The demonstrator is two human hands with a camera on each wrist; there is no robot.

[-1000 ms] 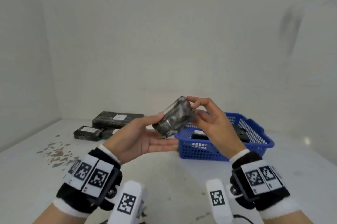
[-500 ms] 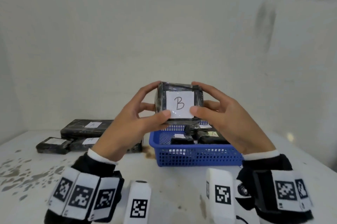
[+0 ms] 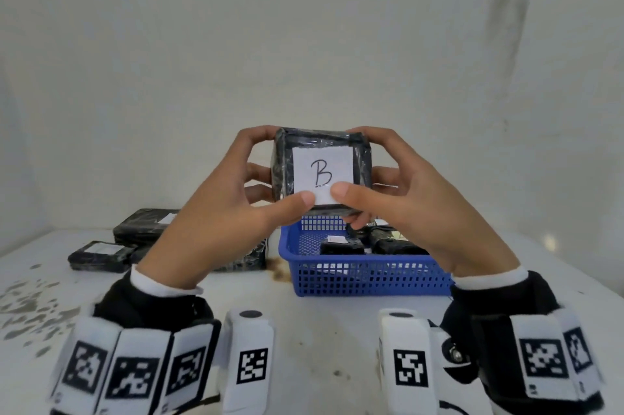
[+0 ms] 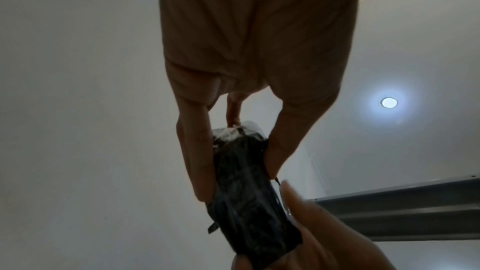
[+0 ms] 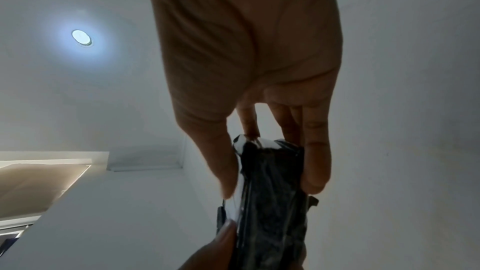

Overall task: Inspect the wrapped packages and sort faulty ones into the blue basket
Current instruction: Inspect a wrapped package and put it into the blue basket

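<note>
From the head view: both hands have a black plastic-wrapped package (image 3: pixel 322 169) held up in the air, above the back of the blue basket (image 3: pixel 368 274). The left hand (image 3: pixel 216 212) grasps it from its side, thumb on the front near the bottom edge, fingers curled behind. The right hand (image 3: pixel 415 208) does the same on the other side, thumbs almost meeting. The white label (image 3: pixel 322 174) faces the camera and reads "B". The basket sits on the white table (image 3: pixel 320 330) and already has a few dark wrapped packages (image 3: pixel 341 245) inside. Off to the left of the basket are more black packages (image 3: pixel 98 255) lying flat on the table, one bigger flat one (image 3: pixel 145 227) behind them.

Left wrist view: looking up along the left hand (image 4: pixel 254 52), you see the package (image 4: pixel 249 196) edge-on, pinched between thumb and fingers. A ceiling light (image 4: pixel 388 102) glows beyond.

Right wrist view: same deal, right hand (image 5: pixel 249 59) clamping the package (image 5: pixel 270 202) by its narrow sides, shiny wrap bunched at the top end. Another ceiling light (image 5: pixel 82 37) up there.
</note>
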